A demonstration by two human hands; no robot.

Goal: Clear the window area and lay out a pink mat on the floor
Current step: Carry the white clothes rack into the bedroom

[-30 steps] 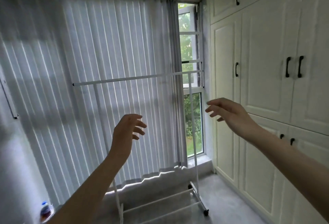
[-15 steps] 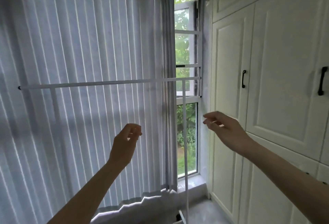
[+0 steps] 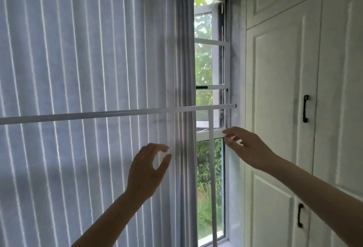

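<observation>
A white clothes rack [image 3: 117,113] stands in front of the window, its top bar running across the view and its right upright [image 3: 212,168] dropping down past the glass. My left hand [image 3: 147,168] is raised below the bar, left of the upright, thumb and fingers loosely curved and holding nothing. My right hand [image 3: 245,146] reaches in from the right, fingertips near the upright and the window frame [image 3: 216,132], holding nothing. A grey pleated curtain [image 3: 88,60] covers most of the window. No pink mat is in view.
White wardrobe doors with black handles [image 3: 305,108] fill the right side, close to the rack's end. A narrow strip of open window [image 3: 204,66] shows green plants outside. The floor is out of view.
The view has moved closer to the window and rack. Both hands have risen and advanced toward the rack's right upright; the left hand's fingers have spread a little.
</observation>
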